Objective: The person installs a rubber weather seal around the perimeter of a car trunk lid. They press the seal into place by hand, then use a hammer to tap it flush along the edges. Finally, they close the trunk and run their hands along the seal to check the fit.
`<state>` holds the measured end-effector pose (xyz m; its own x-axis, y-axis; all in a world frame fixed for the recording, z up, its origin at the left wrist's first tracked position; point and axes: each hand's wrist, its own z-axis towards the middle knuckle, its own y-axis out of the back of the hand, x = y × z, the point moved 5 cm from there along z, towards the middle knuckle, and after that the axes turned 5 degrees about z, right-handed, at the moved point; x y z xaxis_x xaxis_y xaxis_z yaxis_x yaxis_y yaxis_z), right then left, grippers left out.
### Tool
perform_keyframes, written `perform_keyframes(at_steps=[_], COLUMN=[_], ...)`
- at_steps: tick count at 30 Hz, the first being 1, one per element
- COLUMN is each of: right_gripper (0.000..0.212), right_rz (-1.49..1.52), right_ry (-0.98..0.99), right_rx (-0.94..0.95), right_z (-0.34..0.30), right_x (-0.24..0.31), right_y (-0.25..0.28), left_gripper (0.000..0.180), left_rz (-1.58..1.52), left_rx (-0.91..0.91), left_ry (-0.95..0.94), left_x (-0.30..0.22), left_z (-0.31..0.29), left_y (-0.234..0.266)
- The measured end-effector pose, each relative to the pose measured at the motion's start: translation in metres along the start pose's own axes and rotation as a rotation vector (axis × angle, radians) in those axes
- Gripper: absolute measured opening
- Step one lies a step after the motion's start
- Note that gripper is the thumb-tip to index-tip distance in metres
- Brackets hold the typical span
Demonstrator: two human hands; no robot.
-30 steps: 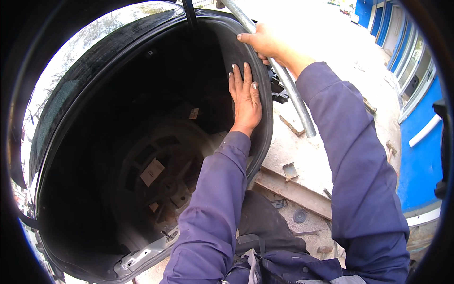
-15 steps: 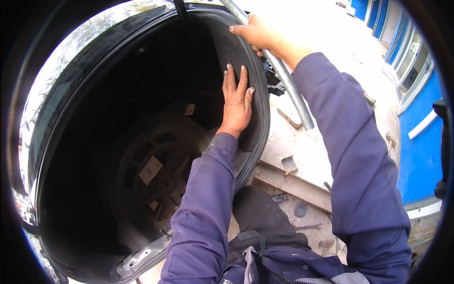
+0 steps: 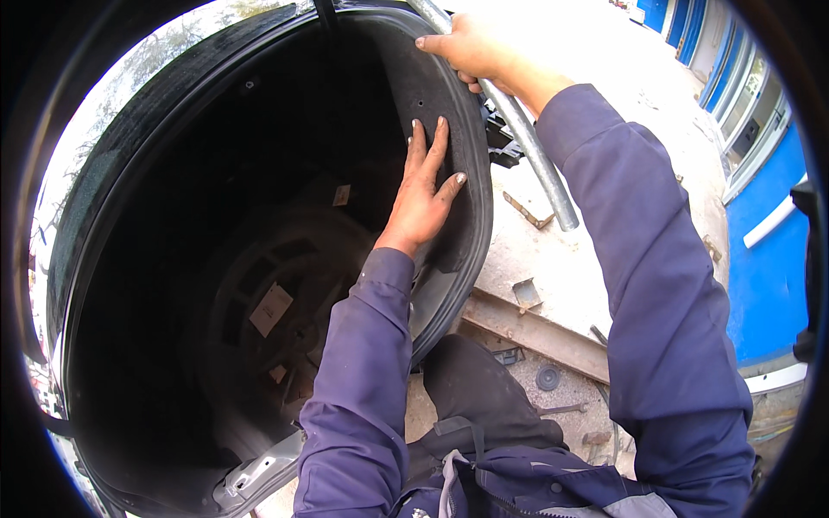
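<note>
Below me is the open trunk of a car (image 3: 164,285), dark inside, with a round wheel well at its bottom. My left hand (image 3: 421,205) lies against the black lining panel (image 3: 462,142) on the trunk's right side, its fingers spread and holding nothing. Higher up, my right hand (image 3: 479,47) is wrapped round a grey metal pipe (image 3: 541,164), with its thumb pointing left. The pipe slants along the outside of the trunk's edge, and its lower end stops near my right sleeve. A pale paper label (image 3: 271,309) sits deep in the trunk.
On the ground to the right are a rusty steel beam (image 3: 540,335), a bent metal strip (image 3: 528,211), a square metal piece (image 3: 527,293), a dark round disc (image 3: 547,377) and a wrench (image 3: 561,408). A blue wall (image 3: 764,285) stands at far right.
My left hand has slid slightly down and left on the lining, and its forearm has swung left. The right hand keeps its hold on the pipe, which has barely shifted.
</note>
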<state>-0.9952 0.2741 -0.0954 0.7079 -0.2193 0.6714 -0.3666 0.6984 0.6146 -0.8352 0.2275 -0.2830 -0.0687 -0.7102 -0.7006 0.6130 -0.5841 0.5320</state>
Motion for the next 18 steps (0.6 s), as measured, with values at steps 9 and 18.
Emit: perform_keyframes(at_steps=[9,18], right_gripper=[0.058,0.055], right_rz=[-0.004,0.029], right_ry=[0.026,-0.023], right_rx=[0.019,0.028], right_z=[-0.004,-0.003], right_x=[0.002,0.005], right_y=[-0.001,0.002], left_gripper=[0.097,0.066], left_rz=[0.030,0.200], left_rx=[-0.092,-0.395], left_ry=[0.088,-0.090], left_x=[-0.017,-0.040], left_z=[-0.003,0.004], left_y=[-0.006,0.004])
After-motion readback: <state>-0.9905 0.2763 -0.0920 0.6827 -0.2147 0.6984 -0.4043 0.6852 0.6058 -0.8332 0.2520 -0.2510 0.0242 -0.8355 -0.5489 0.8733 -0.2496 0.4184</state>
